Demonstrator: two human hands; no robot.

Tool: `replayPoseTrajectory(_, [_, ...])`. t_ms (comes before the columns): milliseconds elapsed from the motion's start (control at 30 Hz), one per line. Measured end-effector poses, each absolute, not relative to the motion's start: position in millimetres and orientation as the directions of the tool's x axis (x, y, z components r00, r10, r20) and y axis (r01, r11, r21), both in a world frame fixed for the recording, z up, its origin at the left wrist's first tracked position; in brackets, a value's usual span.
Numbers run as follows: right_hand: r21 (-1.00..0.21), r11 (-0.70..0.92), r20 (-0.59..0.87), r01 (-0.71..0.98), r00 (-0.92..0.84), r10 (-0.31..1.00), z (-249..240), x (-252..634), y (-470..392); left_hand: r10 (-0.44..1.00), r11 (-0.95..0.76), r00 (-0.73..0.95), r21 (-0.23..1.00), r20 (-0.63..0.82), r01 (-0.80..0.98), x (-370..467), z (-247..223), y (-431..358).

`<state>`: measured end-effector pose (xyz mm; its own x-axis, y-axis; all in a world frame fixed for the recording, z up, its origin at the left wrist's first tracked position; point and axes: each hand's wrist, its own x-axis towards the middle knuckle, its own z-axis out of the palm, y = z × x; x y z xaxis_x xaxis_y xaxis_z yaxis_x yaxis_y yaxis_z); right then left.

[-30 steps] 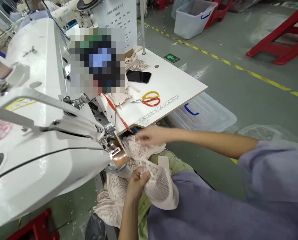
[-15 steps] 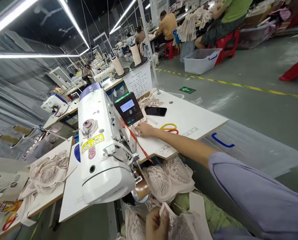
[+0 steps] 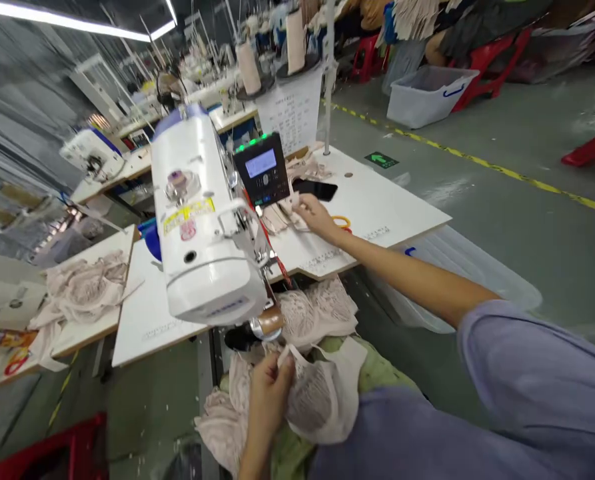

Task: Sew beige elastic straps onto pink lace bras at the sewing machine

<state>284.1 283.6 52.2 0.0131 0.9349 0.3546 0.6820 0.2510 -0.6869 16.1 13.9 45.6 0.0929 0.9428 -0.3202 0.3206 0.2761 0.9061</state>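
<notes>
Pinching the beige lace bra (image 3: 313,400) by its edge, likely soft, light and best held there: left hand (image 3: 268,390); right hand (image 3: 318,218), grip unclear.

Worktop (image 3: 397,207): black phone (image 3: 322,191) lies flat, yellow-handled scissors (image 3: 342,221) near it, partly hidden; at the back, a printed sheet (image 3: 297,120) stands below two pale thread cones (image 3: 248,69), beside a metal pole (image 3: 328,100). Grey floor (image 3: 502,227) beyond carries a green arrow sign (image 3: 382,160), an oblique yellow-and-black tape line (image 3: 467,155) and an open translucent bin (image 3: 412,100) just beside a red stool (image 3: 500,67). At far left, a blurred yellow packet (image 3: 2,338) lies on a neighbouring worktop (image 3: 70,338); a light tube (image 3: 67,19) crosses the upper left.
</notes>
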Motion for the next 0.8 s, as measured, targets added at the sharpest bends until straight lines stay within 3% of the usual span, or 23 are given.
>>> replayPoseTrajectory(67, [-0.794, 0.365, 0.404, 0.486, -0.026, 0.915, 51, 287, 234, 0.947, 0.27, 0.081, 0.904, -0.312, 0.331, 12, 51, 15])
replayPoseTrajectory(133, [-0.857, 0.409, 0.307, 0.314, -0.328, 0.894, 52, 285, 183, 0.952, 0.249, 0.077, 0.897, -0.295, 0.366, 9, 56, 15])
replayPoseTrajectory(200, [-0.853, 0.415, 0.13, 0.316, -0.642, 0.756, 52, 278, 138, 0.952, 0.234, 0.093, 0.893, -0.29, 0.384, 7, 61, 12])
replayPoseTrajectory(300, [-0.826, 0.456, 0.001, 0.331, -0.808, 0.589, 48, 262, 94, 0.955, 0.2, 0.12, 0.885, -0.273, 0.421, 8, 68, 6])
replayPoseTrajectory(433, [-0.858, 0.465, 0.053, 0.22, -0.861, 0.506, 41, 241, 77, 0.96, 0.11, 0.16, 0.831, -0.232, 0.545, 11, 70, 3])
replayPoseTrajectory(567, [-0.875, 0.433, 0.033, 0.217, -0.866, 0.5, 36, 234, 78, 0.868, 0.095, 0.331, 0.778, -0.37, 0.621, 11, 62, 6])
replayPoseTrajectory(633, [-0.868, 0.427, 0.067, 0.251, -0.795, 0.603, 30, 234, 75, 0.856, 0.11, 0.354, 0.803, -0.376, 0.586, 10, 58, 7])
replayPoseTrajectory(733, [-0.862, 0.346, 0.142, 0.37, -0.479, 0.866, 15, 236, 65, 0.895, 0.147, 0.299, 0.854, -0.33, 0.5, 11, 57, 6])
replayPoseTrajectory(800, [-0.937, 0.152, -0.021, 0.314, -0.486, 0.874, 3, 234, 57, 0.912, 0.169, 0.259, 0.866, -0.319, 0.471, 12, 57, 5])
